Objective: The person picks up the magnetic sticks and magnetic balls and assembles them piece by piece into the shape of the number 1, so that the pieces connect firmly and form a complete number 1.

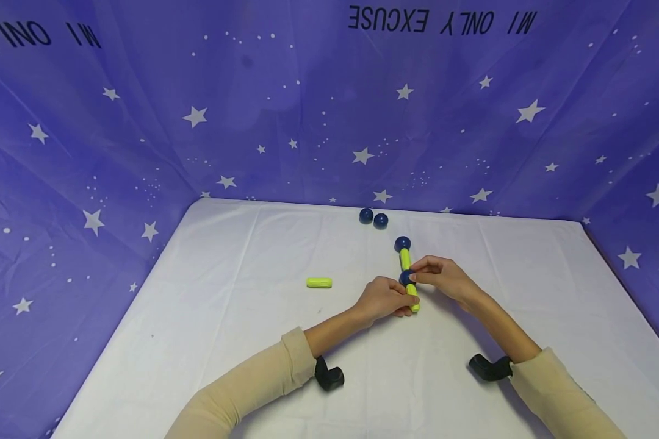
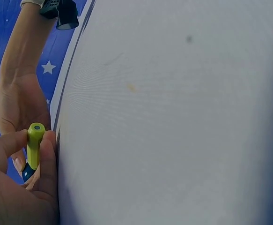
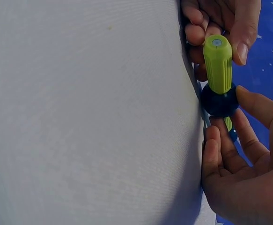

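Observation:
In the head view, a chain of magnetic building pieces extends away from me: a near yellow-green rod (image 1: 412,291), a dark blue ball (image 1: 405,278), a far yellow-green rod (image 1: 405,259) and a far blue ball (image 1: 403,244). My left hand (image 1: 381,300) pinches the near rod (image 2: 34,150) between thumb and fingers. The thumb and fingers of my right hand (image 1: 445,277) grip the middle ball (image 3: 218,102), to which the near rod is joined. A grey disc shows at that rod's free end in both wrist views. The right fingers partly hide the far rod in the right wrist view.
A loose yellow-green rod (image 1: 319,283) lies left of my hands on the white cloth (image 1: 241,341). Two blue balls, a left one (image 1: 366,216) and a right one (image 1: 381,221), sit near the back edge. A purple star-patterned curtain (image 1: 307,110) surrounds the table.

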A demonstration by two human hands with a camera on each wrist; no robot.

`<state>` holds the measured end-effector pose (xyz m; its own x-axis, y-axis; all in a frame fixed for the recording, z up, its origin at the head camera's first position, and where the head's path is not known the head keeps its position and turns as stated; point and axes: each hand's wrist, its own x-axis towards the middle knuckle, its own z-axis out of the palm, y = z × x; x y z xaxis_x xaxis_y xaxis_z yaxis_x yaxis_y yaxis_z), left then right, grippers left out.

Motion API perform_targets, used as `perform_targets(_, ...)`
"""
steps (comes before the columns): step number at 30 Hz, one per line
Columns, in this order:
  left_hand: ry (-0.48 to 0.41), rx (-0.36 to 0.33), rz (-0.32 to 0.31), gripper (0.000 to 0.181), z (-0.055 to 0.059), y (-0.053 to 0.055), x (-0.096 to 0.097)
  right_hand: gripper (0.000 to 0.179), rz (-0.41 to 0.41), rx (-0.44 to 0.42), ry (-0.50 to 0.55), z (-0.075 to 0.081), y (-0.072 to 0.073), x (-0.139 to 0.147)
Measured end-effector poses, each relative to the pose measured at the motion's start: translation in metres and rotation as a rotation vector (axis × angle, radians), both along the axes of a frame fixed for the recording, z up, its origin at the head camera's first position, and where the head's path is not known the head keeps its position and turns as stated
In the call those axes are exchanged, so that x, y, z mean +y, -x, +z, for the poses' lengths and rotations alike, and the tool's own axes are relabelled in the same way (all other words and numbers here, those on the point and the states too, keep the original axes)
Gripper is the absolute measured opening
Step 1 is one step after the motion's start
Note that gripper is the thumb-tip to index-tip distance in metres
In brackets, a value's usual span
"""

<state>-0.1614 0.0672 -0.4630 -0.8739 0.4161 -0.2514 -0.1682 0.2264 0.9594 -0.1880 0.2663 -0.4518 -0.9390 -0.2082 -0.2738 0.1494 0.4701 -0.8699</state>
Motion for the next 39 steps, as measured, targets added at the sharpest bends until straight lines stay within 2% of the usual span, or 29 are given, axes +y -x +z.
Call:
perform_targets(22,-0.034,-0.039,-0.011,0.02,0.002,0.0,-0.002,0.037,0.01,0.0,0.01,0.001,0.001,0.0)
perform_targets(28,-0.022,-0.025,-0.019,0.02,0.004,0.0,-0.003,0.036,0.006,0.001,0.012,-0.001,0.001,0.001)
perform_targets(32,0.022,0.005,-0.038,0.022,0.007,0.0,-0.004,0.035,0.002,-0.004,0.02,0.0,0.001,0.0)
perform_targets(35,0.099,0.062,-0.047,0.024,0.01,0.003,-0.007,0.034,0.0,-0.011,0.016,0.001,0.001,0.0)
perform_targets(39,0.144,0.12,-0.02,0.023,0.014,0.01,-0.01,0.033,0.0,-0.014,0.006,0.001,0.001,0.0)
